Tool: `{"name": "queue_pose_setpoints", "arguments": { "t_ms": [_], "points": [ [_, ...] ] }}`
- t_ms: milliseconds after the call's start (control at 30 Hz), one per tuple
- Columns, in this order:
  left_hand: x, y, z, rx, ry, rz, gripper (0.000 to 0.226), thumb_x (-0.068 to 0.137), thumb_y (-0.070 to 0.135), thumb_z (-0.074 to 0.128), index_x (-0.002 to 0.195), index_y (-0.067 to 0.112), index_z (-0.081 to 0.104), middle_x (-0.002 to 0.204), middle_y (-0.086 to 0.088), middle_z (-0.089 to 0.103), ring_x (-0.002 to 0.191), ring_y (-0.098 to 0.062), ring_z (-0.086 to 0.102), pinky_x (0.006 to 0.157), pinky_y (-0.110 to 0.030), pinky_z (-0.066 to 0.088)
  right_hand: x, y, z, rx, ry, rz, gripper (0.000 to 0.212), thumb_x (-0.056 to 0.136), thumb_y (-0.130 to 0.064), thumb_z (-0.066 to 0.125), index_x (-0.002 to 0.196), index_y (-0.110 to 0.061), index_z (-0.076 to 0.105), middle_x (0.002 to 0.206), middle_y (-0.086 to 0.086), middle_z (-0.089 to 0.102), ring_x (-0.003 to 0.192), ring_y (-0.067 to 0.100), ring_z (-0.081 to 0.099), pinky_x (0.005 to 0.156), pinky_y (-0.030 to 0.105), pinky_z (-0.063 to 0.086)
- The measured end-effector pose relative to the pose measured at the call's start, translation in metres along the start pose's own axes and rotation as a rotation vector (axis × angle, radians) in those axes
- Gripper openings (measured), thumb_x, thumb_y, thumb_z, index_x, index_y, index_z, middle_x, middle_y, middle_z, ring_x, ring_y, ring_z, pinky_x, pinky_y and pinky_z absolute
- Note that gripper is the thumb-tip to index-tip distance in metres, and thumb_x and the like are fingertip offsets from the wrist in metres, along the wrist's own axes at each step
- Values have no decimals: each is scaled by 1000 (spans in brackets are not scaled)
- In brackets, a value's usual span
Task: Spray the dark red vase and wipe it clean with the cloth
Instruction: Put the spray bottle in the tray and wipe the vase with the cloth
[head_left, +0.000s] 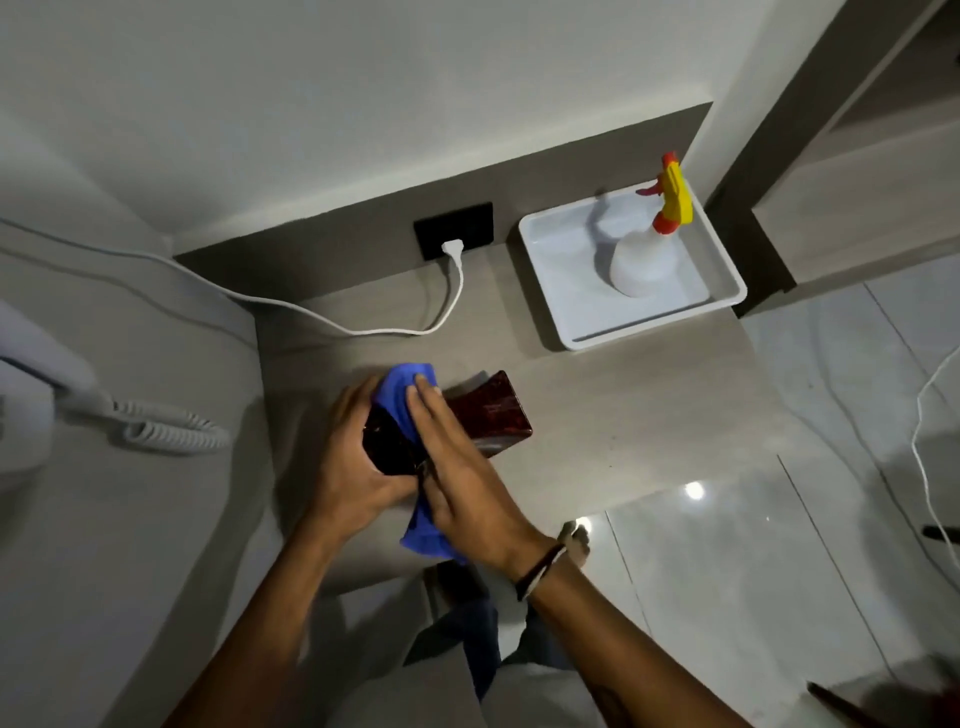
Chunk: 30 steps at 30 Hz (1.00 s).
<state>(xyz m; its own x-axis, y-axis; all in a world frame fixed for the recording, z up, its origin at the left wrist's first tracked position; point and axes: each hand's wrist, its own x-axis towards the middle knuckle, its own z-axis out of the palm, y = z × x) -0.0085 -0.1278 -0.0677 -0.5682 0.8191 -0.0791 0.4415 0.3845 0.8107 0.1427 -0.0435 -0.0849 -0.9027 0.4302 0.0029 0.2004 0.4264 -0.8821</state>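
Observation:
The dark red vase (493, 410) lies tilted on its side over the low grey shelf, with its square base pointing right. My left hand (353, 457) grips the vase's mouth end from the left. A blue cloth (402, 392) is draped over the vase's top and hangs down below my palms. My right hand (457, 467) lies flat on the cloth, fingers straight, pressing it against the vase. The white spray bottle (647, 249) with a yellow and red trigger head stands upright in a white tray at the back right, apart from both hands.
The white tray (582, 332) sits on the grey shelf (623, 415) by the wall. A white cable (452, 291) runs from a black wall socket (452, 228) leftwards. A corded phone (156, 426) lies at left. Glossy floor tiles spread to the right.

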Motion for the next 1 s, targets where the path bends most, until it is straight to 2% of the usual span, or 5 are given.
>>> {"name": "queue_pose_setpoints", "arguments": {
  "t_ms": [133, 467, 633, 833, 1000],
  "points": [
    [1, -1, 0, 57, 3, 18, 101, 48, 33, 82, 144, 11, 58, 132, -4, 56, 119, -18, 58, 99, -2, 37, -3, 35, -16, -45, -24, 132, 90, 105, 4, 47, 172, -35, 2, 180, -15, -14, 167, -1, 0, 139, 38, 18],
    [1, 4, 3, 87, 19, 4, 102, 49, 25, 84, 146, 6, 58, 138, -9, 58, 127, -25, 58, 105, -9, 41, -3, 20, -4, -124, -31, -44, 111, 89, 18, 52, 172, -23, -10, 181, -2, -21, 171, 20, -9, 137, 36, 17],
    [-4, -1, 2, 116, 23, -5, 109, 50, 7, 96, 150, 14, 54, 139, -4, 53, 125, -20, 54, 97, 3, 37, -5, 68, -52, -360, -82, 262, 97, 99, 10, 54, 171, -11, -7, 178, 9, -25, 168, 30, -18, 137, 46, 18],
    [1, 3, 6, 122, 40, 99, 96, 47, 24, 87, 139, 21, 57, 127, 29, 52, 118, -18, 59, 102, -4, 38, -17, 27, 3, -191, -41, -116, 129, 74, 22, 63, 170, -15, -15, 182, 10, -16, 170, 31, -9, 135, 26, 5],
    [-4, -10, 1, 131, 43, 43, 109, 47, 21, 91, 149, 11, 55, 132, 1, 52, 118, -10, 54, 100, 1, 37, -17, 85, -41, -517, -57, 113, 79, 107, 9, 37, 171, -8, -7, 180, 17, -17, 169, 37, -10, 138, 45, 15]
  ]
}}
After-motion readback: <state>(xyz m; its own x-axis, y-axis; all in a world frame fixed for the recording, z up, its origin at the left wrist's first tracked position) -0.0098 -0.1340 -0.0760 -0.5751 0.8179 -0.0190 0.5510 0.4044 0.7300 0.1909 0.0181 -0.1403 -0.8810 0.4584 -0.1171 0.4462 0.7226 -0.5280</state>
